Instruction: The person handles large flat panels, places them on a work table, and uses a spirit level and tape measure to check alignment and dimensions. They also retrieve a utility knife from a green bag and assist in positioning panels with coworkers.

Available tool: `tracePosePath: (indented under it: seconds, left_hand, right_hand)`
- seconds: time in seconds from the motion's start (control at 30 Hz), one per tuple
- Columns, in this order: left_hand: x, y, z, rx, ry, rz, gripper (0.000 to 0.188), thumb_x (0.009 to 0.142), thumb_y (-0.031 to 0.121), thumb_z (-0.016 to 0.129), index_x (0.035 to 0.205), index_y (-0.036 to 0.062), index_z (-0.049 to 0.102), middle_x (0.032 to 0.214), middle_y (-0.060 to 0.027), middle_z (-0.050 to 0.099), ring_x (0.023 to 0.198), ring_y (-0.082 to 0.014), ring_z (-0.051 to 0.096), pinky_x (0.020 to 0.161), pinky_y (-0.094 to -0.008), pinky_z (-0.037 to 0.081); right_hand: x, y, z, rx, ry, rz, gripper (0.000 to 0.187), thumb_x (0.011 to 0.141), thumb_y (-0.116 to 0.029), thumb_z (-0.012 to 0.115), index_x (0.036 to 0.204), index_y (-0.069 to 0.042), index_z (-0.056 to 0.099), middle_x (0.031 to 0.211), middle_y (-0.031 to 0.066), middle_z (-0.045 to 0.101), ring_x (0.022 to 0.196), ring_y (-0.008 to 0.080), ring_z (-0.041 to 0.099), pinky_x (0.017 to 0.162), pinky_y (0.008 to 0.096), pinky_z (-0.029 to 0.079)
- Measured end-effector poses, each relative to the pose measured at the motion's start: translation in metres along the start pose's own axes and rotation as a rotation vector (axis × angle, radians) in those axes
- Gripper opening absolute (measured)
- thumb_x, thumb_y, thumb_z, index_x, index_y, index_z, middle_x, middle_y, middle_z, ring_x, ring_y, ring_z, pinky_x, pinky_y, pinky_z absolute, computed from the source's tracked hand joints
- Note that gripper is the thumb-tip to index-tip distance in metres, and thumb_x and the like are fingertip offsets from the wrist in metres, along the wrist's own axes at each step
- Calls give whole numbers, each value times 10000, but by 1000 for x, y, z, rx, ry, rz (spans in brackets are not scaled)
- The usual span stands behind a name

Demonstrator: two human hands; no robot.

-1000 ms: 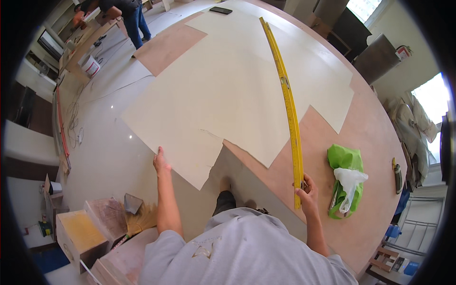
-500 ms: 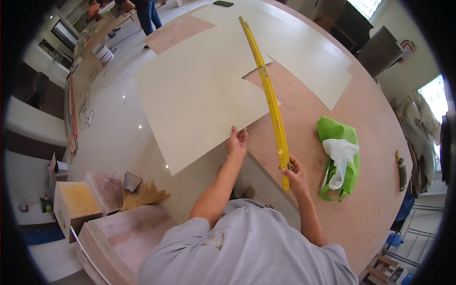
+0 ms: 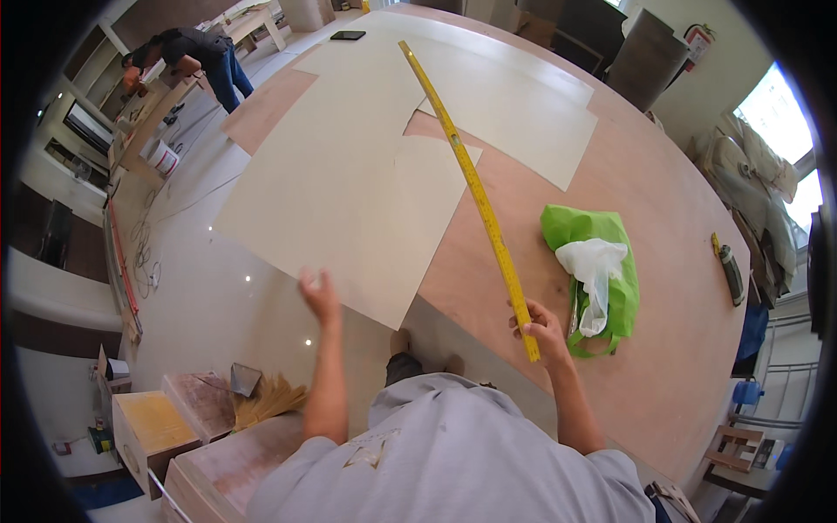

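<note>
My right hand (image 3: 542,331) grips the near end of a long yellow ruler (image 3: 484,205), which has small scale marks and a little window like a level vial. The ruler slants away to the far left across a large cream sheet (image 3: 349,209) and the bare board beside it. My left hand (image 3: 320,296) is raised at the sheet's near left edge, fingers apart and slightly blurred, with nothing in it. Whether a fingertip touches the edge I cannot tell. The sheet's near corner juts past the table's front edge.
A second cream sheet (image 3: 532,131) lies on the pinkish wooden table (image 3: 663,349). Right of the ruler sits a green bag (image 3: 623,288) with white plastic in it. A phone (image 3: 348,36) lies at the far end. Boxes (image 3: 231,471) and a broom (image 3: 272,401) stand lower left. Another person (image 3: 209,61) bends over a workbench.
My left hand has let go of the sheet's near edge and moved left. The sheet has turned, its near corner now farther right. The ruler's far end has swung left.
</note>
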State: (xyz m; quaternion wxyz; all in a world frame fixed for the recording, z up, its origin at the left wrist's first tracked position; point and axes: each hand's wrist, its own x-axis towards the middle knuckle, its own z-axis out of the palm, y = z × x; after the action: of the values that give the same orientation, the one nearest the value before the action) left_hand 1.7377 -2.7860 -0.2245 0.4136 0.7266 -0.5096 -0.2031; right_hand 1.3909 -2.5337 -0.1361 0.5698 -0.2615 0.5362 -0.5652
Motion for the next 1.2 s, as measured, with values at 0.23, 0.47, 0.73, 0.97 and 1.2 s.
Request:
tracePosePath:
  seconds: [0.23,0.47,0.73,0.97,1.2]
  left_hand:
    - [78,-75,16,-1232,-450,-785,522,848,266,626,1212,-50,425,1209,-170,501,1103,-296,499,919,-435,438]
    - [11,-43,53,-1076,54,-760,450,858,212,605,1122,-115,445,1118,-208,527,958,-298,582,817,-418,511]
    - [-105,70,115,-1213,-625,-844,299,936,262,468,954,-29,532,848,-130,618,763,-233,629,639,-346,560]
    - [-100,88,110,-803,-1326,-715,391,933,371,443,998,1,547,859,-132,634,719,-197,630,658,-296,536]
    - [13,92,81,-868,-839,-490,505,893,429,511,1194,30,445,940,-110,615,823,-170,603,713,-326,491]
  right_hand:
    - [29,14,49,593,-241,97,722,683,-274,644,1280,30,371,1219,120,448,860,138,496,667,238,428]
    - [59,16,77,1028,-464,162,748,710,-282,649,1296,38,312,1156,141,449,804,146,459,643,237,420]
    - [43,19,66,1375,-613,271,781,748,-277,646,1320,44,222,1116,199,455,798,167,459,641,252,439]
    - [46,-14,27,137,-286,64,672,689,-273,645,1249,24,420,1064,130,554,766,128,508,659,224,438]
    - [72,19,47,-889,66,-305,657,674,-140,664,1265,11,422,937,206,593,785,327,576,692,389,482]
